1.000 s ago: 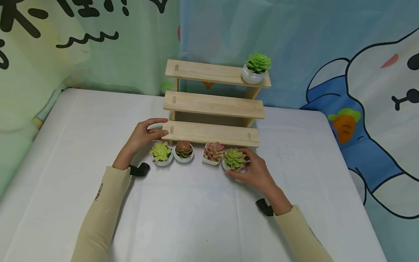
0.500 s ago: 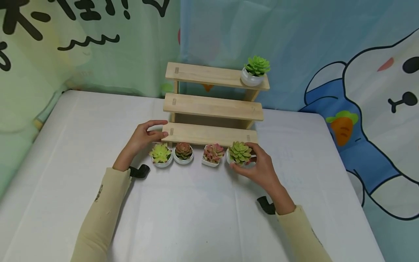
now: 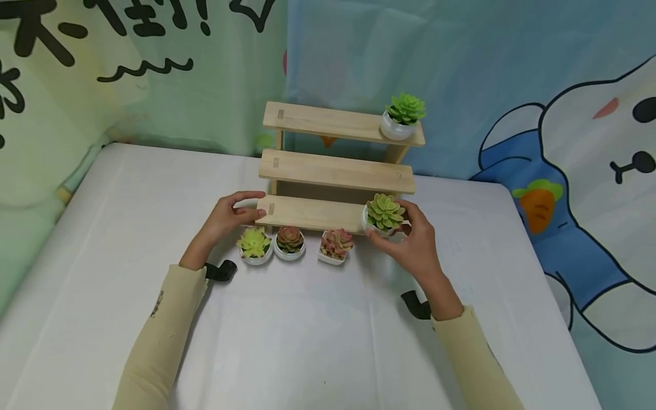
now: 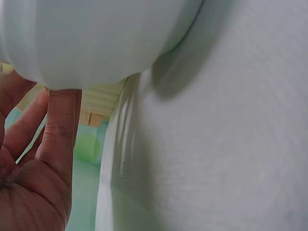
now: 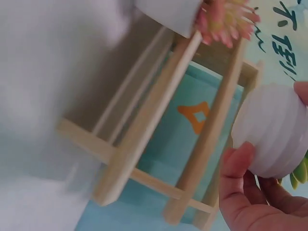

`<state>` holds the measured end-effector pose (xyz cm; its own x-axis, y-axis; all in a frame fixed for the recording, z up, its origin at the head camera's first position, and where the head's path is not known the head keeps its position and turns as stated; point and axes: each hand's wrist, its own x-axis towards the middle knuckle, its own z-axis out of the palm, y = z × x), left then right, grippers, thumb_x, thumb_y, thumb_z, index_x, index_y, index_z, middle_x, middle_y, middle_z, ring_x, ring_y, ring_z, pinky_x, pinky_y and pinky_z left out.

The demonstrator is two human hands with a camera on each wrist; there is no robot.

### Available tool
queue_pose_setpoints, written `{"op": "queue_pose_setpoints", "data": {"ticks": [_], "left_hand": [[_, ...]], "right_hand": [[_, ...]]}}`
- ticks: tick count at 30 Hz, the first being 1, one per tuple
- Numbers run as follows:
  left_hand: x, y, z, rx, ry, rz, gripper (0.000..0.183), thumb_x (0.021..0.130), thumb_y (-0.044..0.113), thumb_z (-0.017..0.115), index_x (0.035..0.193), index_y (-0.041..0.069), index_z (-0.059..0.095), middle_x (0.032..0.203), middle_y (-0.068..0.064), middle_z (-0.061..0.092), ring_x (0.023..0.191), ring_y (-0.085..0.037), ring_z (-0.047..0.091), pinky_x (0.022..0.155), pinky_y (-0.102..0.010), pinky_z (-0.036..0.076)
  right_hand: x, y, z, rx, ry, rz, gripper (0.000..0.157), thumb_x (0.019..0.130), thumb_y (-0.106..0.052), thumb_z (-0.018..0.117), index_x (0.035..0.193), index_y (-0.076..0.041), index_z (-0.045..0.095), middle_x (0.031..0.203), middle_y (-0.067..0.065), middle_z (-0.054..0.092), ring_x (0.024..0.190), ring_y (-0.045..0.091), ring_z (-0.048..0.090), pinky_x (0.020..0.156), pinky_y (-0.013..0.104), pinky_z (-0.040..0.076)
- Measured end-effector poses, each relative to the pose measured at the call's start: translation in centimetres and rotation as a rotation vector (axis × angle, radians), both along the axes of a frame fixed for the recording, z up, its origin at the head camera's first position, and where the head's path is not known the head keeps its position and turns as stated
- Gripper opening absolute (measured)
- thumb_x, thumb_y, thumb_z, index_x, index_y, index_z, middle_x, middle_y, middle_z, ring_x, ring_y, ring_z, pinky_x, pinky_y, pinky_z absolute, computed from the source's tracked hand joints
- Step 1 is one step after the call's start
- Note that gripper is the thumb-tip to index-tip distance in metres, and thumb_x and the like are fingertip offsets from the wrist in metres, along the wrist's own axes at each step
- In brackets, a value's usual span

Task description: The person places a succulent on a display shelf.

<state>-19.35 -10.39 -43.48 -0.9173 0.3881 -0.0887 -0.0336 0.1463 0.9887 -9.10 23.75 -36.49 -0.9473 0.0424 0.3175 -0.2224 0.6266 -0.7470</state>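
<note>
My right hand (image 3: pixel 412 236) holds a round white pot with a green succulent (image 3: pixel 385 212). It is raised over the right end of the lowest board of a three-tier wooden plant stand (image 3: pixel 312 212). In the right wrist view, thumb and fingers grip the ribbed side of this white pot (image 5: pixel 272 130). My left hand (image 3: pixel 225 221) holds the left end of the lowest board between thumb and fingers. Before the stand sit a yellow-green succulent (image 3: pixel 254 244), a reddish-brown succulent (image 3: pixel 289 241) and a pink succulent (image 3: pixel 335 246) in white pots. A large pale pot (image 4: pixel 96 38) partly hides the left fingertips.
A bright green potted succulent (image 3: pixel 404 117) stands on the right end of the top tier. White cloth (image 3: pixel 287 341) covers the table. Printed curtains (image 3: pixel 461 68) hang close behind and to the sides.
My right hand has lifted the green succulent from the table, up and to the right, over the lowest board. The left hand has stayed at the stand's left end.
</note>
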Motion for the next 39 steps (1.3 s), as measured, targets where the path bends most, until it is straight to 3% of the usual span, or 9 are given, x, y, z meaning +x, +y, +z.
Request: {"op": "queue_pose_setpoints", "data": {"ticks": [5,11,15,23,31,39], "left_hand": [[0.2,-0.2,-0.1,0.000,-0.006,0.001,0.046,0.095,0.007,0.064,0.138,-0.003,0.051,0.117,-0.032,0.063,0.076,-0.005,0.069,0.074,-0.023,0.057],[0.3,0.0,-0.5,0.010,0.005,0.006,0.046,0.094,0.006,0.065,0.138,-0.002,0.052,0.115,-0.032,0.064,0.076,-0.005,0.069,0.073,-0.024,0.057],[0.4,0.1,-0.7,0.011,-0.006,0.013,0.046,0.094,0.005,0.066,0.137,-0.003,0.052,0.114,-0.031,0.065,0.078,-0.004,0.069,0.074,-0.025,0.058],[0.3,0.1,-0.5,0.006,0.000,0.009,0.047,0.094,0.006,0.066,0.138,-0.002,0.052,0.114,-0.031,0.065,0.078,-0.004,0.069,0.075,-0.026,0.058],[0.0,-0.1,-0.6,0.024,0.018,0.000,0.046,0.094,0.005,0.064,0.138,-0.003,0.051,0.122,-0.031,0.062,0.077,-0.007,0.070,0.075,-0.028,0.058],[0.0,0.0,-0.4,0.021,0.021,-0.001,0.047,0.094,0.006,0.065,0.138,-0.003,0.051,0.123,-0.030,0.061,0.079,-0.007,0.070,0.077,-0.030,0.059]], "right_hand": [[-1.0,-0.7,0.8,-0.072,0.043,-0.024,0.062,0.077,-0.004,0.079,0.131,0.008,0.051,0.114,0.021,0.057,0.089,0.003,0.048,0.069,0.013,0.043],[-2.0,-1.5,1.4,-0.144,0.080,-0.033,0.061,0.077,-0.002,0.079,0.131,0.007,0.052,0.116,0.021,0.058,0.087,0.004,0.050,0.070,0.013,0.044],[-2.7,-2.1,2.0,-0.171,0.125,-0.012,0.061,0.077,-0.001,0.078,0.132,0.007,0.052,0.121,0.021,0.057,0.095,0.004,0.052,0.073,0.013,0.045],[-4.5,-3.1,3.2,-0.190,0.202,0.021,0.061,0.077,0.001,0.079,0.131,0.008,0.053,0.121,0.022,0.057,0.097,0.003,0.054,0.075,0.013,0.047],[-5.6,-3.7,3.6,-0.220,0.213,0.032,0.060,0.079,-0.001,0.078,0.133,0.007,0.052,0.124,0.021,0.056,0.100,0.003,0.054,0.078,0.014,0.046],[-6.7,-4.6,4.7,-0.234,0.236,0.040,0.058,0.080,0.001,0.076,0.133,0.009,0.052,0.119,0.024,0.056,0.089,-0.001,0.053,0.074,0.015,0.047]]}}
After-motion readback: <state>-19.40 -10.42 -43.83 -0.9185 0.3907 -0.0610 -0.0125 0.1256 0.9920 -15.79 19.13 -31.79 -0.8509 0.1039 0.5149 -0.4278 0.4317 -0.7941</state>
